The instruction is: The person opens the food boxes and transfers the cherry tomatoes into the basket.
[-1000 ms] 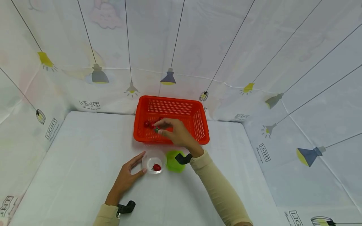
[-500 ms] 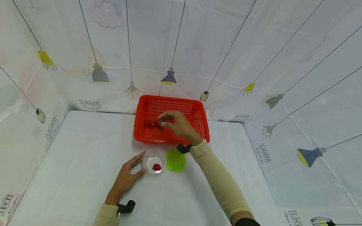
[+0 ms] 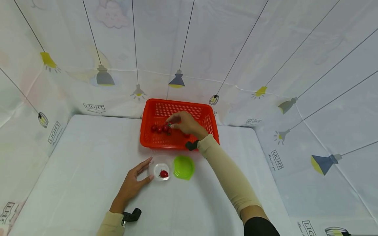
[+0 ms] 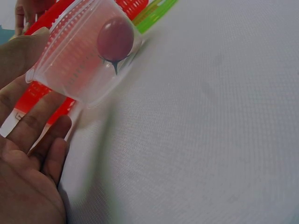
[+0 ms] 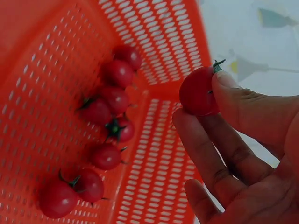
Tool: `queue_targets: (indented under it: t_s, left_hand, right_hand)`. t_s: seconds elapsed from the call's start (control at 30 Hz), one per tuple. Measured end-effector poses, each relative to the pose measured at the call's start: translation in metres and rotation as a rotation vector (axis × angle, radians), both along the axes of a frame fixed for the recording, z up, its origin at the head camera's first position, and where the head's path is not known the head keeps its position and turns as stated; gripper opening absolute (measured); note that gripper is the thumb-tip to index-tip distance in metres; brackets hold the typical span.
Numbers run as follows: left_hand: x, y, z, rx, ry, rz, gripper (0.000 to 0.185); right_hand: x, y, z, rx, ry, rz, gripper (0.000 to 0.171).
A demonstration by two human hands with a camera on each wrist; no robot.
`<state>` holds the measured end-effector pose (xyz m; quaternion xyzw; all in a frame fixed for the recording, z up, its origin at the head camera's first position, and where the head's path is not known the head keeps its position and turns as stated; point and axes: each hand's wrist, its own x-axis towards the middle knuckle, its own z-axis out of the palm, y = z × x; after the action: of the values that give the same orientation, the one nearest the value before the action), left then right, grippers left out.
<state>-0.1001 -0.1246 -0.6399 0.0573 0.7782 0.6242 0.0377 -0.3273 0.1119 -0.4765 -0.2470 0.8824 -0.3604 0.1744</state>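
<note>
My right hand (image 3: 186, 124) is over the red plastic basket (image 3: 174, 144). Between its thumb and fingers it pinches a cherry tomato (image 5: 198, 93) with a green stem, plain in the right wrist view. Several other cherry tomatoes (image 5: 106, 156) lie on the basket's floor. At the front left, my left hand (image 3: 133, 183) holds a small clear plastic container (image 3: 151, 168) by its side, thumb and fingertips at the rim. One cherry tomato (image 4: 116, 41) with its stem lies inside that container.
A green lid-like dish (image 3: 184, 167) lies on the table right of the clear container, in front of the basket. The white-covered table (image 3: 97, 157) meets hanging sheets (image 3: 124, 52) printed with lamps at the back and sides.
My right hand has moved back and slightly right over the basket with the pinched tomato, uncovering more of the tomatoes there. The left hand and the clear container have stayed in place.
</note>
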Motion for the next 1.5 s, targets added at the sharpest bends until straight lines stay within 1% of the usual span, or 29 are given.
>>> queue_targets:
  t_s: [0.13,0.23,0.33,0.47,0.63,0.73,0.8,0.97,1.2,1.37,1.43,1.5]
  left_hand:
    - [-0.001,-0.001,0.000,0.013,-0.008,0.000,0.071]
    - [-0.001,-0.001,0.000,0.011,-0.010,0.001,0.071]
    - [0.000,-0.002,0.000,0.012,-0.017,0.004,0.070]
    - [0.000,-0.001,0.000,0.022,-0.021,0.000,0.071]
    - [0.001,0.000,0.000,0.013,-0.023,0.005,0.071]
    - [0.000,0.000,0.001,0.021,-0.025,0.010,0.071]
    - [0.000,0.000,0.001,0.019,-0.016,0.009,0.070]
    - [0.000,-0.001,-0.001,0.014,0.007,0.004,0.070]
    - [0.001,-0.001,-0.002,0.003,0.011,0.000,0.070]
    - [0.000,-0.001,-0.001,0.000,-0.007,0.006,0.070]
    - [0.000,-0.001,-0.001,0.001,-0.012,0.006,0.071]
    - [0.000,-0.001,-0.001,0.002,-0.015,0.004,0.071]
  right_hand:
    - [-0.012,0.000,-0.004,0.017,-0.056,-0.022,0.028]
    - [-0.020,0.000,-0.008,0.053,-0.082,-0.031,0.029]
    - [-0.027,0.002,-0.013,0.094,-0.099,-0.026,0.030]
    - [-0.037,0.004,-0.023,0.136,-0.151,-0.033,0.028]
    - [-0.041,0.007,-0.029,0.209,-0.192,-0.059,0.026]
    - [-0.044,0.006,-0.034,0.255,-0.194,-0.068,0.025]
    - [-0.045,0.005,-0.038,0.290,-0.184,-0.066,0.025]
    - [-0.046,0.000,-0.047,0.369,-0.122,-0.017,0.024]
    - [-0.047,-0.006,-0.054,0.452,-0.074,0.026,0.024]
    - [-0.049,-0.011,-0.057,0.484,-0.032,0.034,0.025]
    - [-0.049,-0.012,-0.055,0.472,-0.034,0.021,0.026]
    - [-0.048,-0.013,-0.049,0.458,-0.025,0.013,0.029]
